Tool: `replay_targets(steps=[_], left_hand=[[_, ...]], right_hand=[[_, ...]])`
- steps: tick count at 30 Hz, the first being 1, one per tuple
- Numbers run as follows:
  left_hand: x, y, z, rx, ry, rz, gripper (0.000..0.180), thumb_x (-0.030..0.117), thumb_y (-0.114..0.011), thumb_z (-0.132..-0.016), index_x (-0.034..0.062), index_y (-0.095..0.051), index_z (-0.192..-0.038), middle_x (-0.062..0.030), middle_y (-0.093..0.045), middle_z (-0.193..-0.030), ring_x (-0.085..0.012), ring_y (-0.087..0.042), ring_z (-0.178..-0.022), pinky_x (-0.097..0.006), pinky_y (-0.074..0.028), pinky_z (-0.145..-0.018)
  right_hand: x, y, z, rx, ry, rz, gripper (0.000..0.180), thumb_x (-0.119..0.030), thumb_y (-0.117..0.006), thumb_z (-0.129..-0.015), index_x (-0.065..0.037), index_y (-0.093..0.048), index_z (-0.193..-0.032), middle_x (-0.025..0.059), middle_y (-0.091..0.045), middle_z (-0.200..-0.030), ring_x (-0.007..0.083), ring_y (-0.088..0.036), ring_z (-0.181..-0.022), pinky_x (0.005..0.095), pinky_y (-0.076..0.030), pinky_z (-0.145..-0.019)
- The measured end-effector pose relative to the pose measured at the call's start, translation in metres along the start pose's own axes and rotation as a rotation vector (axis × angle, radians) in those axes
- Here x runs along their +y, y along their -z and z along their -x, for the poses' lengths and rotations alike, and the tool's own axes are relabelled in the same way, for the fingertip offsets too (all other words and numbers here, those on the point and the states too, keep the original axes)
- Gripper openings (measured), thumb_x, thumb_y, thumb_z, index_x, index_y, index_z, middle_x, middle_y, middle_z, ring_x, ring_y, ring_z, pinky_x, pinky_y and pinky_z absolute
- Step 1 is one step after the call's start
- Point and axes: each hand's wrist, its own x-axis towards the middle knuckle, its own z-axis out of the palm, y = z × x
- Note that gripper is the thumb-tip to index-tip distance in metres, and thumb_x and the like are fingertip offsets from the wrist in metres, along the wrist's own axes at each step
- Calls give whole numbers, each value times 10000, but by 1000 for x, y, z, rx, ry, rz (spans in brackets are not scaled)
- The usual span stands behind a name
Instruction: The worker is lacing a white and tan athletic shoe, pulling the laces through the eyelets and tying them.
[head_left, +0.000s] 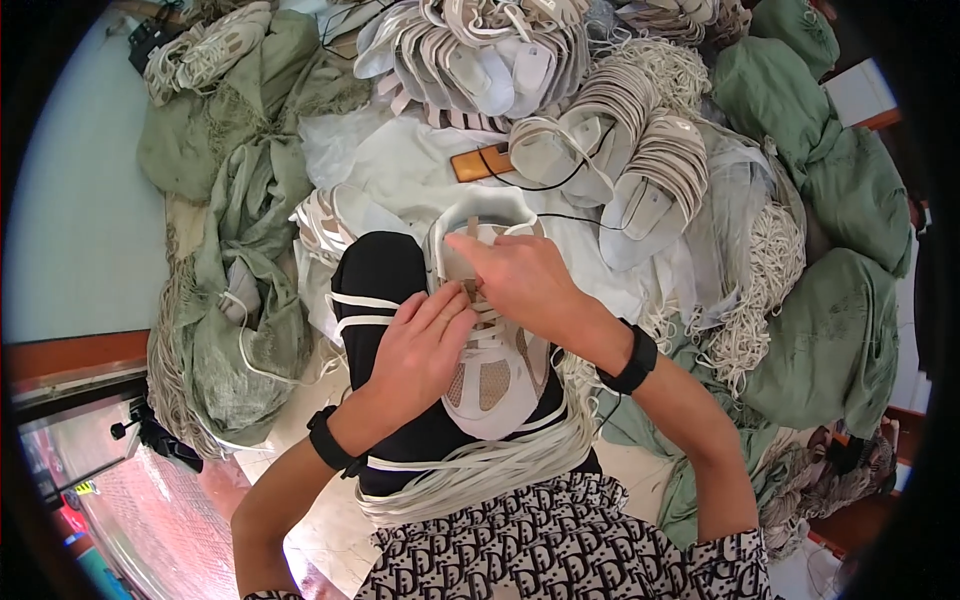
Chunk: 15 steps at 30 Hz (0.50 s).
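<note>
A white and beige sneaker (490, 385) with mesh patches lies across my lap, its toe pointing toward me. My left hand (425, 345) is closed at the left side of its lacing, fingertips pressed together near the upper eyelets. Over the tongue and collar lies my right hand (530, 285), curled closed on the shoe, with one finger reaching to the left collar. Several rows of pale lace (487, 330) cross below my fingers. Whether a lace end is pinched in either hand is hidden. A bundle of loose pale laces (490, 470) drapes over my black-covered lap.
Stacked shoe pieces (490, 75) stand ahead, with more stacked pieces (655, 175) to the right. An orange-brown flat object (480, 163) with a black cord lies on white sheeting. Green sacks (830, 330) and tangled laces (765, 270) fill the right; another green sack (245, 340) sits left.
</note>
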Motion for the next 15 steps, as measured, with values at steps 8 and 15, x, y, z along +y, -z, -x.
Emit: replay_targets(steps=[8, 15], left_hand=[[1, 0, 4, -17, 0, 39, 271, 47, -544, -692, -4, -547, -958, -134, -557, -1076, -258, -487, -1097, -378, -378, -898], [4, 6, 4, 10, 29, 103, 300, -9, -579, -651, 8, -565, -950, -133, -573, -1042, -283, -510, -1054, -375, -419, -867]], right_hand=[[-2, 6, -14, -123, 126, 167, 441, -141, -610, -656, 42, -499, -1041, 105, -578, -584, 236, -600, -543, 333, -458, -484], [-4, -5, -10, 14, 307, 189, 489, -114, -608, -646, 26, -470, -1094, 61, -543, -555, 207, -571, -525, 334, -429, -492]])
